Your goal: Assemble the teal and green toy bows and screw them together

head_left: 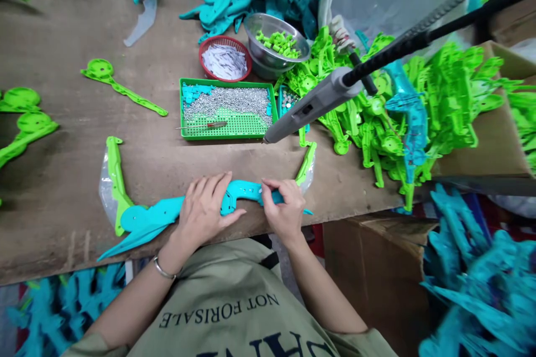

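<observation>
A blue plastic toy bow [161, 213] with green curved arms lies along the front edge of the table. My left hand [205, 201] rests on its middle with the fingers stretched over it and the thumb apart. Toward its right end, my right hand [287, 206] pinches thumb and forefinger together at the blue surface. A tiny whitish spot shows at those fingertips, too small to name. The left green arm [115, 173] and the right green arm [305, 164] both carry clear plastic pieces. Part of the blue body is hidden under my hands.
A grey electric screwdriver [312, 106] hangs over the table. Behind the bow stand a green tray [228, 135] of screws with a hand screwdriver [209, 125], a red basket [205, 70] of white strips and a metal bowl [262, 67]. Green parts [439, 100] are heaped at right.
</observation>
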### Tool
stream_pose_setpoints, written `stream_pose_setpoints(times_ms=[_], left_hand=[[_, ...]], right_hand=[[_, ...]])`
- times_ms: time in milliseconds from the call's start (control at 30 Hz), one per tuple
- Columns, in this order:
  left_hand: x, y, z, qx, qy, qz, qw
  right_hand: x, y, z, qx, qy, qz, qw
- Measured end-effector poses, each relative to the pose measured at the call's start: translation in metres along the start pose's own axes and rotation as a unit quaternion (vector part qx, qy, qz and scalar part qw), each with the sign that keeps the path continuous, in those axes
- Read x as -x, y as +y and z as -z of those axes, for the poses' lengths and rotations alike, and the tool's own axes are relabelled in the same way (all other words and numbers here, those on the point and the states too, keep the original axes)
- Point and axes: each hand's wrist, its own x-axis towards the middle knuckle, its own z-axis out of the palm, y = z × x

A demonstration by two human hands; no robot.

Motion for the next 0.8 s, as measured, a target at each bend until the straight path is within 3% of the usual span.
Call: stream_pose_setpoints(times_ms=[400, 800], left_hand=[[0.0, 0.0, 0.001, 0.0, -0.001, -0.006, 1.0], [0.0, 0.0, 0.001, -0.008, 0.003, -0.014, 1.0]], right_hand=[[0.009, -0.006, -0.005, 0.034, 0.035, 0.072, 0.996], [0.012, -0.007, -0.01, 0.043, 0.056, 0.072, 0.995]])
